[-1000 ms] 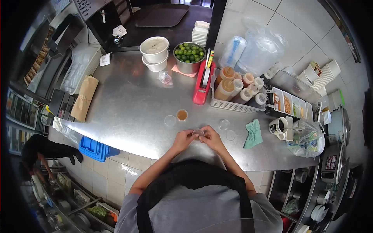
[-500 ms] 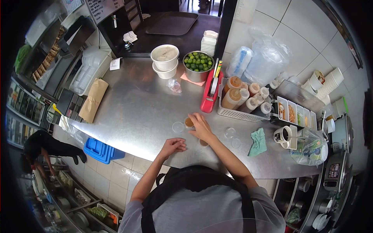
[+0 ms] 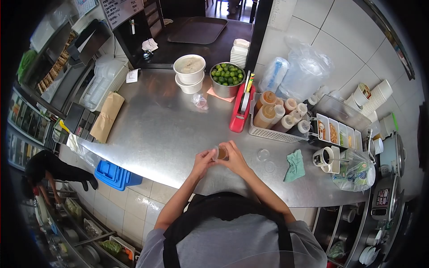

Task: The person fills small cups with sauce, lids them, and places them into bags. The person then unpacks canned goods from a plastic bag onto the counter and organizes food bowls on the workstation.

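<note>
In front of my body, both hands meet over the steel counter point(image 3: 147, 120) around a small clear sauce cup point(image 3: 222, 153) with brown sauce inside. My right hand point(image 3: 235, 160) closes on the cup's right side. A clear plastic lid point(image 3: 215, 154) shows at the cup's left edge, pinched by the fingers of my left hand point(image 3: 204, 161). Right of my hands lie two clear round plastic pieces, one point(image 3: 263, 155) above the other point(image 3: 270, 167); whether they are lids or cups is hard to tell.
A red tape dispenser point(image 3: 239, 114), a basket point(image 3: 277, 133) of sauce bottles, and a pot of green limes point(image 3: 227, 73) stand beyond my hands. White tubs point(image 3: 189, 73) are stacked farther left. At right lies a green cloth point(image 3: 295, 165). Another person point(image 3: 58, 167) bends at the lower left.
My left hand has moved up and right to meet the right hand. The lid has left the counter, and the sauce cup is now between both hands. The second cup is no longer visible.
</note>
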`<act>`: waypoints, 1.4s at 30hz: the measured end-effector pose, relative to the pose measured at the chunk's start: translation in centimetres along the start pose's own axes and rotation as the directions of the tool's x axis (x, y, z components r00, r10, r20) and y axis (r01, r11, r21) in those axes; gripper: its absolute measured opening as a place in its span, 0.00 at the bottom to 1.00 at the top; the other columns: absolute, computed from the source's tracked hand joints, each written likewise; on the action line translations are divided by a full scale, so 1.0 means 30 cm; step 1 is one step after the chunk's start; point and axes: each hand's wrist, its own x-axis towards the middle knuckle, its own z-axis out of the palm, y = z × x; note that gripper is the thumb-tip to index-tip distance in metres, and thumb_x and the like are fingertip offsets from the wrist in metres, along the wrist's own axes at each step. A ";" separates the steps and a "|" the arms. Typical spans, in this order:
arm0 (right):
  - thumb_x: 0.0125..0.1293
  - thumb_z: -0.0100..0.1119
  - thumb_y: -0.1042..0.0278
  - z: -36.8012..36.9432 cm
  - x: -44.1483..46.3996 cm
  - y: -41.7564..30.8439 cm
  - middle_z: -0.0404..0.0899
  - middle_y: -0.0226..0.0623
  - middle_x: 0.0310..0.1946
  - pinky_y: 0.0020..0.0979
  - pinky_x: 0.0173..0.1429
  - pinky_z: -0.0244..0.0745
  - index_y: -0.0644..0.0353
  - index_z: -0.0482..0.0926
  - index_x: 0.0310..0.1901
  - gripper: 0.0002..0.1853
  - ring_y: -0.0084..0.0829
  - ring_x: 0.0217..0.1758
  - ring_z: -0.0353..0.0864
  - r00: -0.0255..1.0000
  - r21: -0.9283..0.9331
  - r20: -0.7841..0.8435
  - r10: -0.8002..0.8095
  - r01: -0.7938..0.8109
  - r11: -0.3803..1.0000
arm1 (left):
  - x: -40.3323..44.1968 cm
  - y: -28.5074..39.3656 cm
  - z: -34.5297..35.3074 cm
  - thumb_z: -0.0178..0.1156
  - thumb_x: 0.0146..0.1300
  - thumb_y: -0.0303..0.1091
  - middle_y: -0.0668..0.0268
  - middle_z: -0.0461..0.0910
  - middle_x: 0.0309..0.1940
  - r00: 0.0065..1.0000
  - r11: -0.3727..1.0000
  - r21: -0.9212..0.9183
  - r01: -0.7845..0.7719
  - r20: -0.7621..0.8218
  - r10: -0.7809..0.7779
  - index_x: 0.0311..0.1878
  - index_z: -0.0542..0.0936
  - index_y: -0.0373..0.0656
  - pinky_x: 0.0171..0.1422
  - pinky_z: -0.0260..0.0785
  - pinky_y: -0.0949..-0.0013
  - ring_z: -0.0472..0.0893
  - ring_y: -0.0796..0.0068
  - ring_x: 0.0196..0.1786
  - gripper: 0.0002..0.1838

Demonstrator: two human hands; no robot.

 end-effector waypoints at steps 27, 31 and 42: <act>0.66 0.52 0.71 0.014 -0.136 0.060 0.77 0.32 0.34 0.20 0.29 0.71 0.64 0.72 0.50 0.12 0.18 0.26 0.73 0.928 0.519 0.092 0.361 -0.354 0.778 | -0.017 -0.036 0.120 0.59 0.63 0.40 0.68 0.79 0.30 0.987 0.902 0.407 -0.146 -0.007 0.163 0.40 0.78 0.36 0.36 0.69 0.78 0.75 0.84 0.32 0.14; 0.65 0.53 0.71 -0.016 -0.142 0.011 0.77 0.34 0.37 0.20 0.31 0.71 0.66 0.71 0.51 0.14 0.20 0.27 0.75 0.909 0.432 0.070 0.412 -0.400 0.808 | -0.026 -0.026 0.143 0.58 0.63 0.40 0.68 0.79 0.30 0.983 0.885 0.432 -0.175 0.024 0.182 0.41 0.78 0.35 0.36 0.69 0.78 0.75 0.84 0.31 0.15; 0.58 0.60 0.64 -0.243 -0.190 0.147 0.68 0.45 0.51 0.41 0.54 0.66 0.59 0.75 0.51 0.20 0.45 0.52 0.68 0.907 -0.403 -0.398 0.137 -0.307 0.862 | -0.013 -0.011 0.184 0.64 0.55 0.41 0.65 0.77 0.28 0.881 0.543 0.727 -0.419 0.182 0.437 0.33 0.85 0.44 0.39 0.64 0.69 0.72 0.71 0.35 0.11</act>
